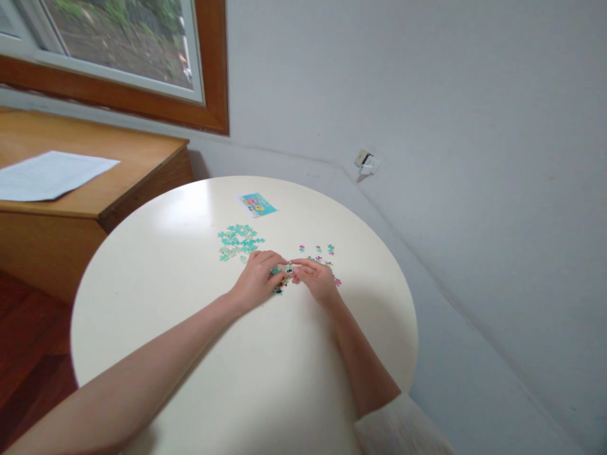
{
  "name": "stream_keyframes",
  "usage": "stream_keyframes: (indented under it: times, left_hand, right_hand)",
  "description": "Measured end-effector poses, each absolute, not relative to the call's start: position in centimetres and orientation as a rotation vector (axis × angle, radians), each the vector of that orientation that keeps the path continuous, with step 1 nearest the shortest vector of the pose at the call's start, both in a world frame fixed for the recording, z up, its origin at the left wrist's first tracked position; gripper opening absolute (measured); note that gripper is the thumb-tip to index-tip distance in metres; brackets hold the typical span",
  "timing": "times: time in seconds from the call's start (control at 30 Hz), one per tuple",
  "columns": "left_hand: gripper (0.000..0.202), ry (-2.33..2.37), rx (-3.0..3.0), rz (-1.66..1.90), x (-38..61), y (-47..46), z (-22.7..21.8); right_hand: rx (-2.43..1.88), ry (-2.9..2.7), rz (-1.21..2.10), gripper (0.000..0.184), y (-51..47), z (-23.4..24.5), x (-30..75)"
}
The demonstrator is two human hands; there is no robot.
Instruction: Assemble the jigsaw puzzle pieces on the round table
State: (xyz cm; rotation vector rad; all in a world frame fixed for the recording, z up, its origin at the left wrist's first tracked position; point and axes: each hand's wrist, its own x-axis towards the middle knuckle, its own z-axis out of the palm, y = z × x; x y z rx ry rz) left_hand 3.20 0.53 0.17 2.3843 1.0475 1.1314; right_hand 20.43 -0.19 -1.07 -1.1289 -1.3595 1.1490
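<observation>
Both hands meet near the middle of the round table, around a small jigsaw puzzle piece (pixel 289 270) with dark and light parts. My left hand (pixel 256 278) curls with its fingertips and thumb at the piece's left side. From the right, my right hand (pixel 320 283) pinches at the same piece with index finger and thumb. Some colourful puzzle pieces (pixel 278 291) lie beneath and beside my left hand, partly hidden by it. Behind my right hand are more pink and multicoloured pieces (pixel 331 249), some covered by the fingers.
A spread of teal and pale green pieces (pixel 239 239) lies left of centre on the white table (pixel 156 303). Farther back is a picture card (pixel 258 205). A wooden desk (pixel 142 148) with white paper (pixel 57 174) stands left; a wall outlet with plug (pixel 367 161) is behind.
</observation>
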Motion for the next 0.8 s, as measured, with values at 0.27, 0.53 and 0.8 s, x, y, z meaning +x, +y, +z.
stream_keyframes:
  times: [0.27, 0.53, 0.8]
  left_hand:
    - [0.012, 1.041, 2.398, 1.199, 3.06, 0.64, 0.08]
    - [0.012, 1.023, 2.412, 1.238, 3.09, 0.69, 0.02]
    - [0.012, 1.025, 2.413, 1.239, 3.11, 0.73, -0.18]
  right_hand:
    - [-1.094, -1.353, 1.185, 0.034, -0.2, -1.13, 20.44]
    - [-1.103, -1.365, 1.133, 0.03, -0.21, -1.11, 20.36]
    - [-1.111, -1.346, 1.141, 0.032, -0.15, -1.21, 20.37]
